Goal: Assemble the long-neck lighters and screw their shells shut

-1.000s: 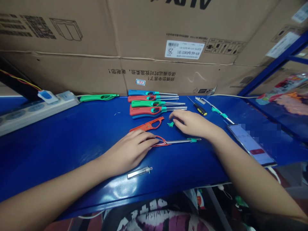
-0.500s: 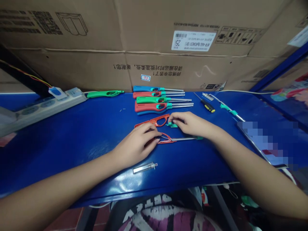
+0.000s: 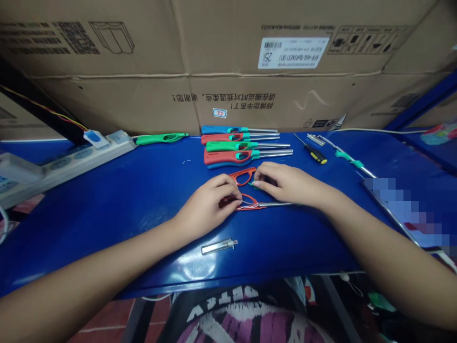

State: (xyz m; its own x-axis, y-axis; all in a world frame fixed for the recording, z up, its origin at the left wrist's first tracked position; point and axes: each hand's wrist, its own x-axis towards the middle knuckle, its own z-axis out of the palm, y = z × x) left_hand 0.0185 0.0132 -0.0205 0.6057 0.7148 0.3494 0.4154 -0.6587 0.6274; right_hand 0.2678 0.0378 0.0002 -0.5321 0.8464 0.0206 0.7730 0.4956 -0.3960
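My left hand [image 3: 214, 202] is closed, thumb and fingers pinched at the near orange lighter shell half [image 3: 252, 207]. Thin wires lie in that shell, and a metal tube [image 3: 274, 204] runs from it to the right. Just behind it is a second orange shell half [image 3: 243, 177], partly covered by my left fingers. My right hand [image 3: 285, 183] is closed over a small green plastic piece [image 3: 252, 186], mostly hidden by the fingertips. A clear gas tank with a metal end [image 3: 219, 246] lies nearer to me on the blue table.
Several assembled lighters [image 3: 232, 157] lie stacked behind my hands. A green shell [image 3: 162, 138] and a power strip [image 3: 71, 159] are at left. A screwdriver [image 3: 314, 153], a metal tube with green parts [image 3: 350, 158] and a blurred flat device [image 3: 403, 214] lie at right. Cardboard [image 3: 143, 100] stands behind.
My right fingers have lowered over the green piece, hiding more of it. My left hand stays at the near shell half. The whole view has shifted slightly.
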